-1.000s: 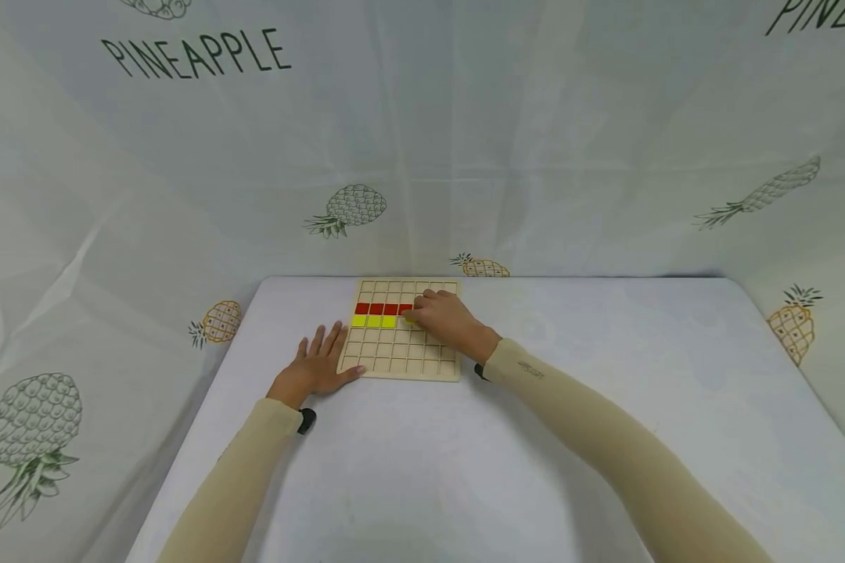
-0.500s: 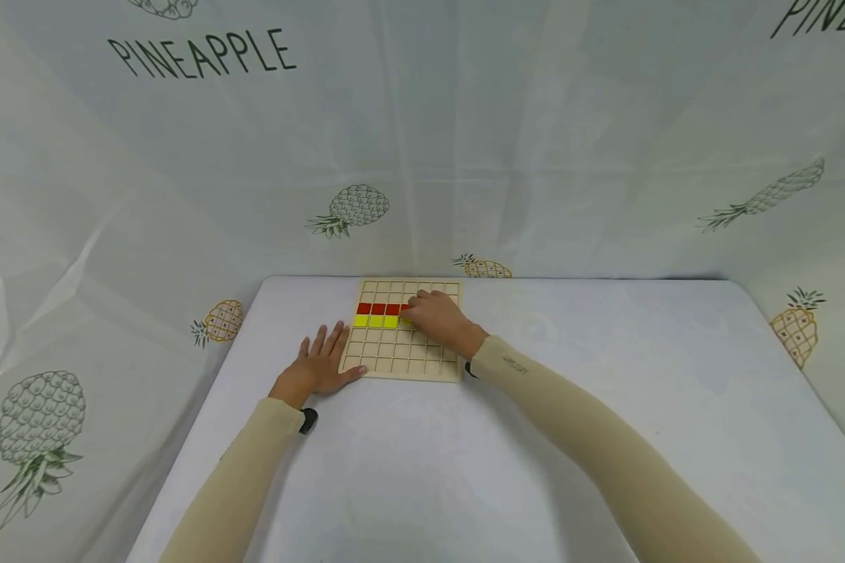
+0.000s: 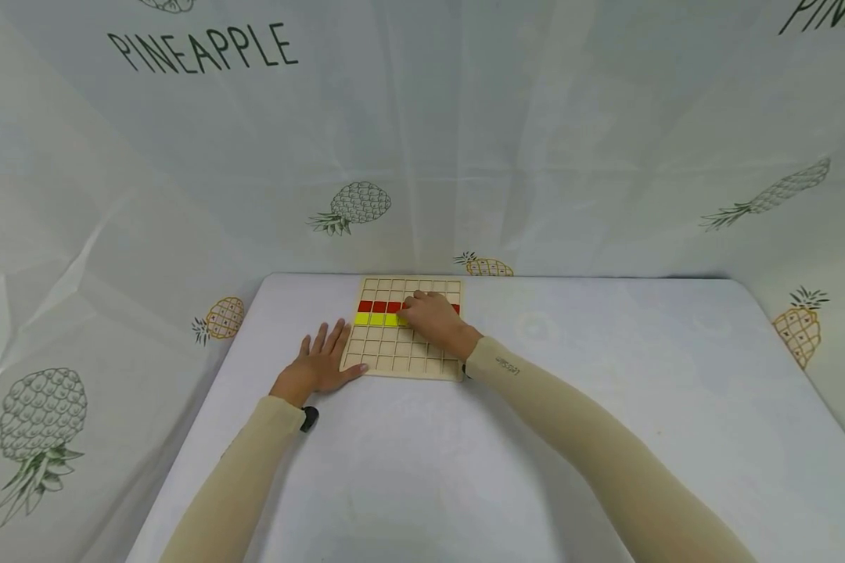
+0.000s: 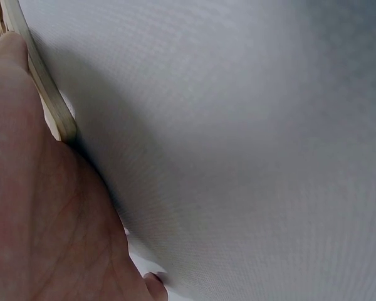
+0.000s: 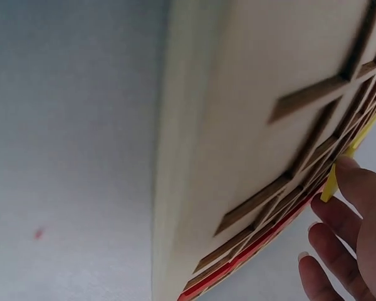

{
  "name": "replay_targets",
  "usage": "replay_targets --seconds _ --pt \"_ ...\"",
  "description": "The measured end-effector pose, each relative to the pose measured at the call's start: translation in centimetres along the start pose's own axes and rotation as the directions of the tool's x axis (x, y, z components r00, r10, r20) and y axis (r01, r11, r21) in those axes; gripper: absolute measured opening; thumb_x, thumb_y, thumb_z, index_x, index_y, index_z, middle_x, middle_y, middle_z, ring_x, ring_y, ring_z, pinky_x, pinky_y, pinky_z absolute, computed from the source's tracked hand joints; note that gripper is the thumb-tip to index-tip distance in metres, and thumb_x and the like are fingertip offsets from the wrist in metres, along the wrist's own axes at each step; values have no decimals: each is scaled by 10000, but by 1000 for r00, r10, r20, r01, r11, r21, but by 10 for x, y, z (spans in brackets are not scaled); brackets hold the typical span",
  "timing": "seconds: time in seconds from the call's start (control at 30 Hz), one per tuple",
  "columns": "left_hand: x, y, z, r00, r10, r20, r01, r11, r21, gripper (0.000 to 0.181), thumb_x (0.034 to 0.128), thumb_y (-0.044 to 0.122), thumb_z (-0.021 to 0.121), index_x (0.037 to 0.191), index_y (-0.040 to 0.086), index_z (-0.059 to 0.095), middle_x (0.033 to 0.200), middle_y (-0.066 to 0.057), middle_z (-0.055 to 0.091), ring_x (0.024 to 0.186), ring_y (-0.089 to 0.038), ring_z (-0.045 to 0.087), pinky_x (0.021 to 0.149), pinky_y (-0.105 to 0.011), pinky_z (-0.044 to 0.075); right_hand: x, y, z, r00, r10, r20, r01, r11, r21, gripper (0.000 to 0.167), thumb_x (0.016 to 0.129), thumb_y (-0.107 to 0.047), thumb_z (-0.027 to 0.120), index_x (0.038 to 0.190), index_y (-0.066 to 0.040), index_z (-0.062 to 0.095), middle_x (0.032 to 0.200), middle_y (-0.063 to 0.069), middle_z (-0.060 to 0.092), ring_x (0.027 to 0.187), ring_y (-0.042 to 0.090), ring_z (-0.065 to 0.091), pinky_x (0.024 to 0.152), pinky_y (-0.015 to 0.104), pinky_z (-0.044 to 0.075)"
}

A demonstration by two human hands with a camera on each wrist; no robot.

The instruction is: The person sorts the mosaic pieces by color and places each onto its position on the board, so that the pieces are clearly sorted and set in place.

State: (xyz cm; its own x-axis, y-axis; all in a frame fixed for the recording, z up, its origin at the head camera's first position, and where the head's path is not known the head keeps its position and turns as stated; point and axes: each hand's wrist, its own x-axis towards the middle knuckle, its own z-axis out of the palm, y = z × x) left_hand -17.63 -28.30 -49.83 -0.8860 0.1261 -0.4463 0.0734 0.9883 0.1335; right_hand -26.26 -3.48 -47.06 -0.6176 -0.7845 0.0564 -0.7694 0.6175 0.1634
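A pale wooden grid board (image 3: 394, 362) lies on the white table, with a row of red tiles (image 3: 379, 306) and, just below it, yellow tiles (image 3: 376, 319). My right hand (image 3: 433, 319) is over the middle of the board. In the right wrist view, its thumb and index finger pinch a yellow tile (image 5: 329, 185) at the board's surface. My left hand (image 3: 319, 367) rests with spread fingers by the board's lower left; its thumb touches the bottom edge. The right hand hides part of both tile rows.
The white table (image 3: 591, 328) stretches to either side of the board. Behind it hangs a pale cloth (image 3: 577, 156) printed with pineapples. The board lies near the table's back edge.
My right hand has shifted slightly left along the yellow row, and a red tile now shows to its right. The left hand stays in place.
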Motion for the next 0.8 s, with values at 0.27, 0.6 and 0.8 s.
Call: replay_targets --seconds 0.27,0.6,0.8 --pt "-1 1 -1 1000 -1 -5 1 1000 -2 1007 1064 643 438 1686 22 -55 1768 -174 -133 1617 -446 -118 1274 -659 -29 -6 0 0 1000 -3 24 4 999 -33 248 1016 -132 721 1241 -214 787 1249 17 729 1136 218 646 989 358 572" --pt "-10 8 -9 1000 -5 -2 5 1000 -4 995 1068 643 432 1687 5 -17 1770 -191 -96 1618 -458 -88 1275 -662 -6 -23 -2 2 999 -46 14 47 996 -69 301 976 -108 773 1266 -187 759 1289 -30 716 1137 219 630 898 312 583" --pt "-13 10 -12 1000 -2 3 2 1000 -7 1002 1063 651 438 1685 -6 7 1771 -197 -75 1619 -457 -83 1278 -653 -14 -28 -4 3 998 -28 50 30 999 -29 403 969 -104 777 1364 -153 711 1445 16 668 1265 263 619 1018 371 566"
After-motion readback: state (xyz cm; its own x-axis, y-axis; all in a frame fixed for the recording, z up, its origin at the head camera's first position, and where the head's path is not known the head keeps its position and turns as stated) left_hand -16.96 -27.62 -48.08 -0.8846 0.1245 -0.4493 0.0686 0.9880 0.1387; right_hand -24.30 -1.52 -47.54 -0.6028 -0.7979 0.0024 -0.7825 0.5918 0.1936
